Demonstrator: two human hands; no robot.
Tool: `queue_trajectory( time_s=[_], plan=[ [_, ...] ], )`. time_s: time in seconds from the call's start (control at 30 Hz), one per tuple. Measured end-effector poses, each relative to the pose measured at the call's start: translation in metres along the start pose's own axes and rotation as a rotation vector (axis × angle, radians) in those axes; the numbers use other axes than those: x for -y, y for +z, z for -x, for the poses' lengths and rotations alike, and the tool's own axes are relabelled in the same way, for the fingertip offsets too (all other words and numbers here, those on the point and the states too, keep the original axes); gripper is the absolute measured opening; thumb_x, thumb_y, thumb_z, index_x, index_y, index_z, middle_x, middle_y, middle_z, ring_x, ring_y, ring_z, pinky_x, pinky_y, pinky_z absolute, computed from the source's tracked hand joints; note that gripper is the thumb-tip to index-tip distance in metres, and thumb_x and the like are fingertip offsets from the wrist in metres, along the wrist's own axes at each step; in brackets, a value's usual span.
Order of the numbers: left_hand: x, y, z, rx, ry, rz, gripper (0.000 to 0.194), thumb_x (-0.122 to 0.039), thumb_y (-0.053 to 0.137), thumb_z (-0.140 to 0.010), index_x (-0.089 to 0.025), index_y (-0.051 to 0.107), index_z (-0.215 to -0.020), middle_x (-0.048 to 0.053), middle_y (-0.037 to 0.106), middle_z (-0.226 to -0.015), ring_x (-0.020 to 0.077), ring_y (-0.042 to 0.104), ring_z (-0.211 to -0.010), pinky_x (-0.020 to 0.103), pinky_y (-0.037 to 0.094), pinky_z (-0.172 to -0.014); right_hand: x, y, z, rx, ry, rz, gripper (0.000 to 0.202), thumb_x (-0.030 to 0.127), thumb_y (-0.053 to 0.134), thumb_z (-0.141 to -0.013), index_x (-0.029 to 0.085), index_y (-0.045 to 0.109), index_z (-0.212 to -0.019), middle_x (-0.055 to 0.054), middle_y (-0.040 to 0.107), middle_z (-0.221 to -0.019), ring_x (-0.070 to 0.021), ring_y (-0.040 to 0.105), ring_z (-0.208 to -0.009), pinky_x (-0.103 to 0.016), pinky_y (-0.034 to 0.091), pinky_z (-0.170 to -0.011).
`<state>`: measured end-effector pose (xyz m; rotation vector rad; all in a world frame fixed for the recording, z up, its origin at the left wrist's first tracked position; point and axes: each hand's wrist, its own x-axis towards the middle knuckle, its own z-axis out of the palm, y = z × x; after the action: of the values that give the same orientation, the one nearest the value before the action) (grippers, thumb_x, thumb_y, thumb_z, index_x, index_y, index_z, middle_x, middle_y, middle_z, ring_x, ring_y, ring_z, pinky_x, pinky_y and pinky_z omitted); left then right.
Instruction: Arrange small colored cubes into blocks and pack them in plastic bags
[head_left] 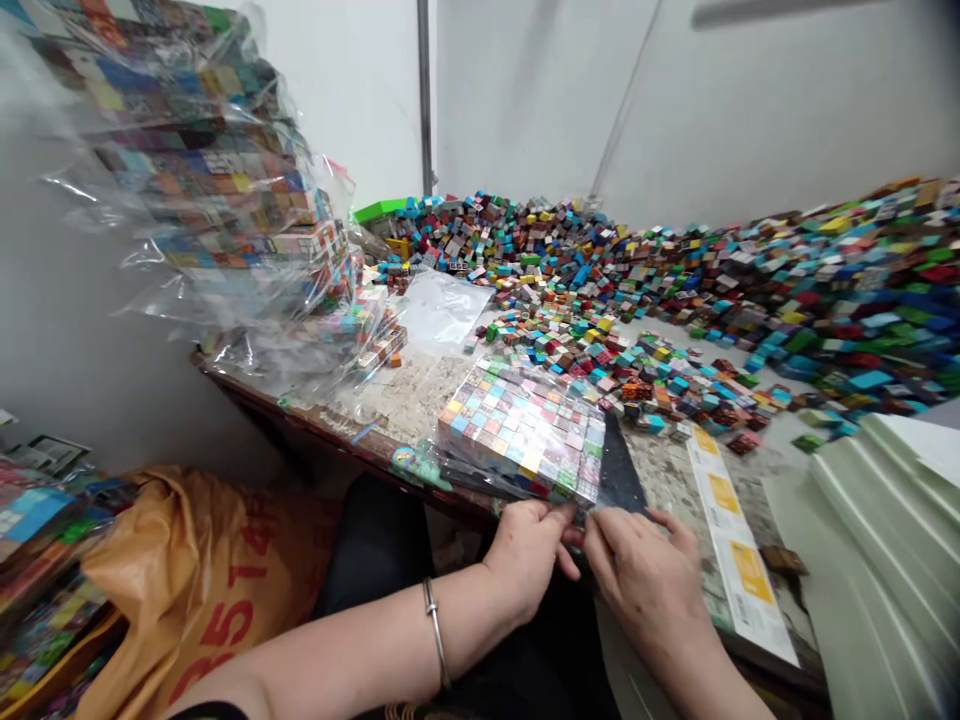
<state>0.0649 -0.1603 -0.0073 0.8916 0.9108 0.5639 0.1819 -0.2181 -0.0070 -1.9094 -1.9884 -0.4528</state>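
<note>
A flat block of small coloured cubes (525, 425) lies in a clear plastic bag on the worn table, near its front edge. My left hand (529, 550) is closed at the bag's near right end, thumb and fingers pinching the plastic. Right beside it, my right hand (645, 565) is closed on the same end of the bag, its fingers curled. The two hands almost touch. Under the bag's right side shows a black sheet (624, 470). The fingertips are partly hidden.
Bagged cube blocks (225, 190) stand stacked at the left. Loose cubes (525, 240) are heaped along the wall. An empty clear bag (442, 308) lies behind. At the right are a yellow-and-white label strip (739, 540) and pale green sheeting (885, 540). An orange sack (217, 580) sits lower left.
</note>
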Motion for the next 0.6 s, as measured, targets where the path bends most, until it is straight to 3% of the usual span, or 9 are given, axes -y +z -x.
queue_trajectory(
  time_s=[0.27,0.47,0.6],
  plan=[
    [0.000,-0.004,0.003,0.062,0.026,-0.067,0.031,-0.035,0.049,-0.080,-0.013,0.062,-0.064,-0.004,0.051,-0.043,0.0040,0.032,-0.033,0.020,0.026,-0.043,-0.001,0.003,0.002,-0.010,0.106,-0.024,0.023,0.026,0.044,-0.084,0.021,0.054,-0.063,0.004,0.059,-0.057,-0.0145,0.058,-0.059,-0.035,0.025,-0.080],
    [0.001,-0.010,0.002,0.193,0.054,-0.170,0.021,-0.029,0.052,-0.077,-0.013,0.065,-0.073,-0.001,0.062,-0.061,0.0035,0.042,-0.034,0.018,0.028,-0.039,-0.002,0.003,0.004,-0.043,0.181,-0.007,0.016,0.026,0.049,-0.080,0.022,0.057,-0.066,0.004,0.062,-0.061,-0.0161,0.059,-0.063,-0.033,0.027,-0.074],
    [0.006,-0.018,-0.002,0.189,0.049,-0.214,0.019,-0.025,0.053,-0.075,-0.014,0.065,-0.083,-0.001,0.063,-0.066,0.0032,0.044,-0.032,0.018,0.030,-0.037,-0.002,0.003,0.003,-0.056,0.197,-0.025,0.020,0.026,0.047,-0.080,0.022,0.056,-0.063,0.004,0.061,-0.058,-0.0152,0.058,-0.060,-0.032,0.028,-0.073]
  ],
)
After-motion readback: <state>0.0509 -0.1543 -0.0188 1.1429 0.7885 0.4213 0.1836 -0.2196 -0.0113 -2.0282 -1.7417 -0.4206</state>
